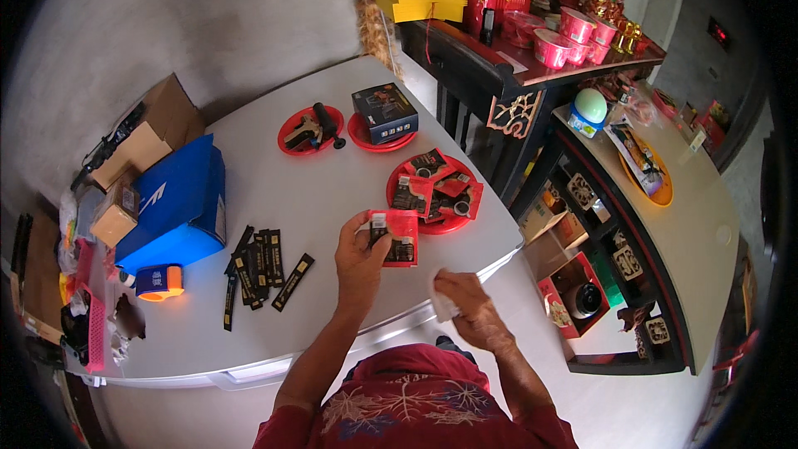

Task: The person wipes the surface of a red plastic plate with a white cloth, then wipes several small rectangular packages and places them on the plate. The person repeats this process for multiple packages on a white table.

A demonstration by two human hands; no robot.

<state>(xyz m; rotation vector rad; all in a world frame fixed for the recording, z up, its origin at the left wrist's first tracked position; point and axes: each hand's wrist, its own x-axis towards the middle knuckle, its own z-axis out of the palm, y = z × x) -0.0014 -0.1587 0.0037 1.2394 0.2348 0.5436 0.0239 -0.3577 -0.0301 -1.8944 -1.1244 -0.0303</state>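
My left hand (359,259) pinches a flat red and black sachet (402,243) by its left side, above the table's front edge. A white tissue or cloth (443,303) is bunched in the fingers of my right hand (470,308), just right of the sachet and past the table edge. Beyond the held sachet, a red plate (455,226) carries several similar red and black sachets (413,194). To the left of my left hand, several slim black stick packets (264,266) lie in a loose, overlapping group on the grey table (332,187).
Farther back are a red plate with a black-handled tool (327,121) and a black box (385,112) on another red plate. A blue box (179,204), cardboard boxes (154,129) and an orange-and-blue tape dispenser (160,283) stand left. A dark altar table (532,71) adjoins the far right.
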